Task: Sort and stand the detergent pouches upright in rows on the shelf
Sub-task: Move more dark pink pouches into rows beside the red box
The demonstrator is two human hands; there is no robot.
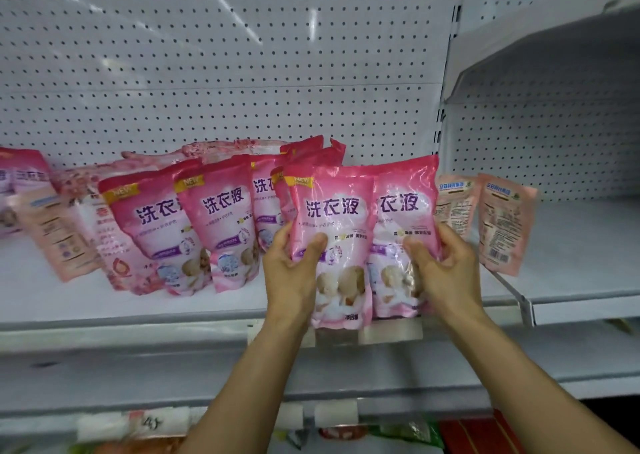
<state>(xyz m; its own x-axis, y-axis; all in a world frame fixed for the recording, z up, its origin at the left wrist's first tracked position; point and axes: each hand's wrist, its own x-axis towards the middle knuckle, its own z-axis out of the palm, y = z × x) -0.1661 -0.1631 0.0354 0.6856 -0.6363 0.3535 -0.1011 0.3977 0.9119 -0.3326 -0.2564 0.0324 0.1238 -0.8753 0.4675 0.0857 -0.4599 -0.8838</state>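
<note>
Two pink detergent pouches stand side by side at the front edge of the white shelf (104,301). My left hand (291,270) grips the left pouch (334,232) by its left side, thumb on its front. My right hand (446,270) grips the right pouch (405,218) from its right side. Behind and to the left, several more pink pouches (221,218) stand upright facing front, with others lying flat behind them. Two paler pouches (498,221) stand at the right with their backs showing.
A white pegboard back wall (242,73) rises behind the shelf. To the right a lower neighbouring shelf (581,256) adjoins, with another shelf above it. More pouches lean at the far left (24,190). Price labels hang on the shelf lip below, above packaged goods.
</note>
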